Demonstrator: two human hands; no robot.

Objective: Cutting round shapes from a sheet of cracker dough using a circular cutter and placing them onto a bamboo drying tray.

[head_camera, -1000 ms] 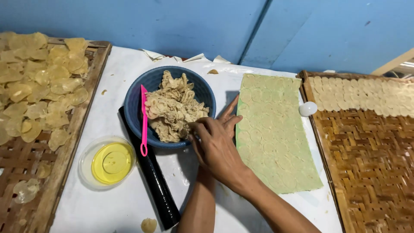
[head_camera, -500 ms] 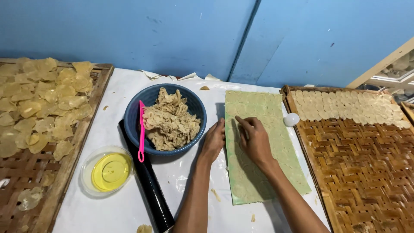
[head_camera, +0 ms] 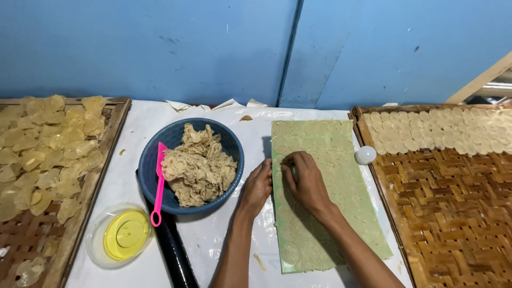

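Note:
A flat greenish sheet of dough [head_camera: 333, 170], scored with round cut-outs, lies on the white table cover [head_camera: 224, 245]. My right hand [head_camera: 306, 181] rests on the sheet near its left side, fingers curled at one round. My left hand [head_camera: 257, 188] lies flat at the sheet's left edge, just right of the blue bowl [head_camera: 160, 144]. The bowl holds a heap of pale dough scraps [head_camera: 198, 166] and a pink spatula [head_camera: 158, 182] leans on its rim.
A black rolling pin [head_camera: 176, 253] lies below the bowl, beside a clear tub with a yellow lid [head_camera: 124, 234]. Woven trays flank the table: left [head_camera: 80, 213] with yellowish rounds [head_camera: 48, 144], right [head_camera: 453, 213] with rows of pale rounds [head_camera: 442, 130]. A small white cutter [head_camera: 366, 154] sits between.
My right hand came onto the dough sheet and both hands shifted up along its left edge. The view also moved, bringing the sheet more to the centre.

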